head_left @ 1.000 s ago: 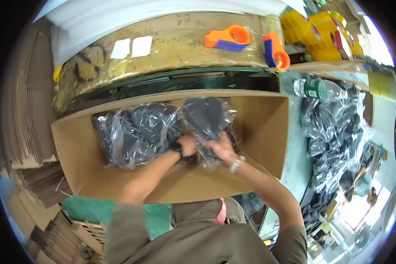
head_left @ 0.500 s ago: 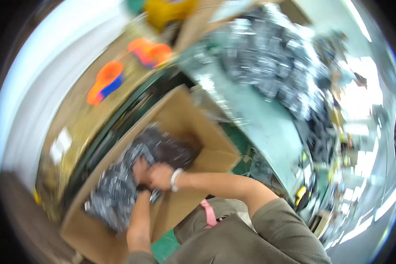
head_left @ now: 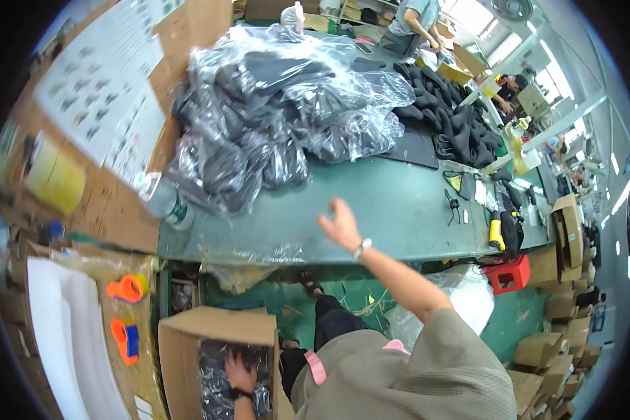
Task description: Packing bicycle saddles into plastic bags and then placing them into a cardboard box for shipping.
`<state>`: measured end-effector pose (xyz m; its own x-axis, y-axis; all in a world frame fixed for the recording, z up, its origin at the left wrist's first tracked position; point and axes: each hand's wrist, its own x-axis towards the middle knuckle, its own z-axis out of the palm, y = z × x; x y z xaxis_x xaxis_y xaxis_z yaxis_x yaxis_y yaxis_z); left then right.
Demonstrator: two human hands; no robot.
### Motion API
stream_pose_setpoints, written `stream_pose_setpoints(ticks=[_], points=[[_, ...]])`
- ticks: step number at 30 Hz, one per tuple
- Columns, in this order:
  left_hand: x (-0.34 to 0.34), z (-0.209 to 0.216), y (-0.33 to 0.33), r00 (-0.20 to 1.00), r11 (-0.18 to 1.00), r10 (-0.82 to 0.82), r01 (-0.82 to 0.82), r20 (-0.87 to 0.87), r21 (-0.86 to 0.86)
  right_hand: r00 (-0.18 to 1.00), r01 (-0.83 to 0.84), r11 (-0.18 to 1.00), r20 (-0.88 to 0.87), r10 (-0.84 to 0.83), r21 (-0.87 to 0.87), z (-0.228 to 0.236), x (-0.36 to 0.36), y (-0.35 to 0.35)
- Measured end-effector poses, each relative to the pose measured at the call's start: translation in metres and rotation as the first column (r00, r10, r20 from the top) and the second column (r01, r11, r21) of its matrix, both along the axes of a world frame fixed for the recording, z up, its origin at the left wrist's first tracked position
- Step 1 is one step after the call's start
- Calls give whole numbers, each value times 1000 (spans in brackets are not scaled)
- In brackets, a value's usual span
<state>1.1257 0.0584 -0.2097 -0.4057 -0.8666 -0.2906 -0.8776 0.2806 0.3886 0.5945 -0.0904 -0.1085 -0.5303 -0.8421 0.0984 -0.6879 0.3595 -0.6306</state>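
Observation:
My left hand (head_left: 240, 372) lies with fingers spread on dark items in clear plastic bags (head_left: 213, 381), which fill the open cardboard box (head_left: 224, 323) at the lower left. It appears to rest on the bags, not to grip one. Over the green table (head_left: 392, 199), my right hand (head_left: 341, 225) reaches out with its fingers apart and nothing in them. Beyond that hand, a large heap of clear-bagged black items (head_left: 280, 105) covers the far left of the table. The exact kind of the bagged items cannot be made out.
Loose black pieces (head_left: 462, 129) lie at the back right. A plastic bottle (head_left: 168, 199) stands near the table's left corner. Two orange-and-blue tape dispensers (head_left: 125, 341) lie beside the box. A red stool (head_left: 509, 274) and several cartons (head_left: 546, 350) are right; a co-worker (head_left: 409, 28) stands behind.
My right hand has left the box and moved up over the table, while my left hand stays in the box. The view has turned toward the heap on the table.

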Motion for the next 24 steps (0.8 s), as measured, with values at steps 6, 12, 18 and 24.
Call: stream_pose_setpoints(ticks=[6, 12, 18, 24], points=[[-17, 145, -34, 438, 400, 753, -897, -492, -186, 937, 314, 949, -168, -306, 24, 3, -242, -121], [-177, 240, -129, 652, 623, 497, -727, -573, -287, 944, 292, 886, -256, -207, 360, -67, -368, -121], [-433, 137, -234, 678, 818, 465, -85, -569, 568, 966, -28, 952, -235, 104, 306, -75, -411, -103], [-643, 30, -350, 787, 950, 278, -143, -551, 276, 991, 115, 935, 22, -130, 335, -86, -357, -25]])
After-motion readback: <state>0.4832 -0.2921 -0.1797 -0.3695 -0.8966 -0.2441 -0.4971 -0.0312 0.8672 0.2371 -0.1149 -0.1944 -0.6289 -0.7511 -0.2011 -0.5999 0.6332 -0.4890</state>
